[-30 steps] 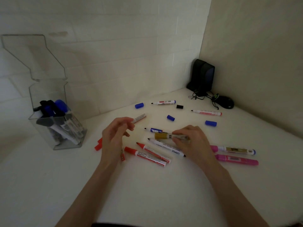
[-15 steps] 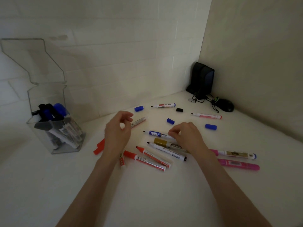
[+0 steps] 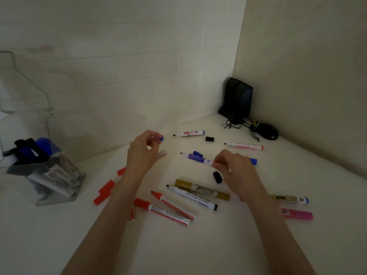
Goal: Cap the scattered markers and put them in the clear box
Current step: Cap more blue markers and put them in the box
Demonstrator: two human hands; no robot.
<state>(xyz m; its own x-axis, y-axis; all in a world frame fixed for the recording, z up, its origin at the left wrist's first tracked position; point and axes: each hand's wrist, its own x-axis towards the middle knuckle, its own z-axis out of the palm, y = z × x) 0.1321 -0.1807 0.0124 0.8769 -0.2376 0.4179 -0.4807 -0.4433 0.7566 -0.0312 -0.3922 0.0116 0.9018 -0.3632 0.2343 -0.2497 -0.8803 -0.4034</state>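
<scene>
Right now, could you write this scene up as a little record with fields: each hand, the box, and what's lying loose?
left hand: pinches a blue cap
right hand: grips an uncapped blue marker
clear box: far left, lid open, capped markers inside
loose on table: red markers, gold permanent marker, black caps, red caps
back corner: black speakers, computer mouse

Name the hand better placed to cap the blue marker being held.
Left. The left hand pinches a blue cap, and the blue marker, held by the right hand, points its bare tip toward that cap.
</scene>
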